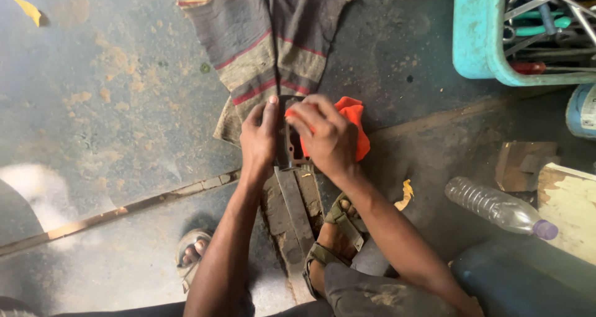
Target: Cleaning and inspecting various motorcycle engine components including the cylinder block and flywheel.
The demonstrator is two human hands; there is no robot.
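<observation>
My left hand [259, 135] grips the left edge of a dark, flat metal frame part [292, 144] that stands on the end of a rusty metal bar [297, 211]. My right hand [325, 134] presses an orange cloth [355, 121] against that part, fingers closed on the cloth. Most of the metal part is hidden under both hands. A striped grey and red cloth [273, 44] lies spread on the concrete floor just beyond the hands.
A turquoise plastic crate [475, 34] of tools stands at the top right. A clear plastic bottle with a purple cap [496, 206] lies at right beside a wooden board [568, 205]. My sandalled feet [338, 230] flank the bar.
</observation>
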